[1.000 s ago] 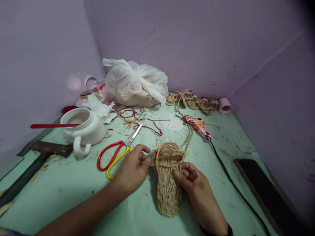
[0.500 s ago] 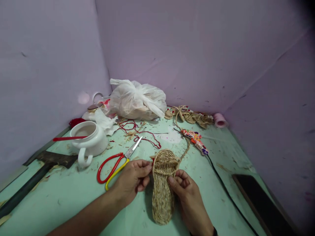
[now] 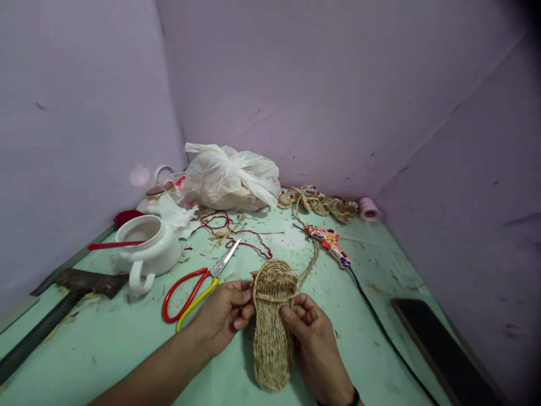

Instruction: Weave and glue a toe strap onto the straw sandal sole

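Observation:
A small woven straw slipper is held between my two hands, toe end pointing away from me and its sole tilted toward me. My left hand pinches its left edge beside the toe strap, where a bit of red shows. On the right edge, my right hand grips with the thumb on the front face and the fingers partly hidden behind. A twisted straw cord runs from the slipper's right side up toward the glue gun, which has a flowered cover. Red-and-yellow-handled scissors lie open by my left hand.
At left are a white cup with a red stick across it and a hatchet. A tied white plastic bag, red yarn, straw pieces and a pink spool lie behind. A phone and black cable are at right.
The view has shifted slightly, so everything sits a little further left and lower. Both hands keep their hold on the slipper, with hardly any other movement.

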Action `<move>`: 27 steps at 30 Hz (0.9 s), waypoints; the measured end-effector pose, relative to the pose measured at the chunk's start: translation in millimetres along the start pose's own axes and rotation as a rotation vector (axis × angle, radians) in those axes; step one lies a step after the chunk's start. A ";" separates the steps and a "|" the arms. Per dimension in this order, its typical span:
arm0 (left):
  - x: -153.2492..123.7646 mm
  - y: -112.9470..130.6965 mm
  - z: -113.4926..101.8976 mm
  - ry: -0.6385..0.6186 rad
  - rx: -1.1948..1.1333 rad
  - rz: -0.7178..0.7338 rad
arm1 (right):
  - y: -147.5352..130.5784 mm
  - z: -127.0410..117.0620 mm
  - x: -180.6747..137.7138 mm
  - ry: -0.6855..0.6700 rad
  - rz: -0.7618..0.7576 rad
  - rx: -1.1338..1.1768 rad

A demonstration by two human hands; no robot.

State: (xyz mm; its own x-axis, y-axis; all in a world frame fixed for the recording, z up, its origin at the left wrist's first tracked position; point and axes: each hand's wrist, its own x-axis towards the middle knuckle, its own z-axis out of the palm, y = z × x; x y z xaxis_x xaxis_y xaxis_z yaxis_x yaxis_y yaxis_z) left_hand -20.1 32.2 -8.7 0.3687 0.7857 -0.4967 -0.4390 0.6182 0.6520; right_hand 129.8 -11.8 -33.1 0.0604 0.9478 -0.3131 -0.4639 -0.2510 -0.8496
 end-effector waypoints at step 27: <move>-3.6 -5.6 0.1 0.043 0.351 0.023 | -26.1 -20.2 13.3 0.007 -0.143 -0.541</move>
State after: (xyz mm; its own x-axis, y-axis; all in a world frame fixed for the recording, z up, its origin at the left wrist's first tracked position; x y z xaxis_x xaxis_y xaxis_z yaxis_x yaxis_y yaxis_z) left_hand -18.9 25.9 -10.5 0.3233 0.8044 -0.4983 -0.1355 0.5605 0.8170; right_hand 160.5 3.4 -23.6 0.0964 0.9790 -0.1795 0.0692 -0.1865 -0.9800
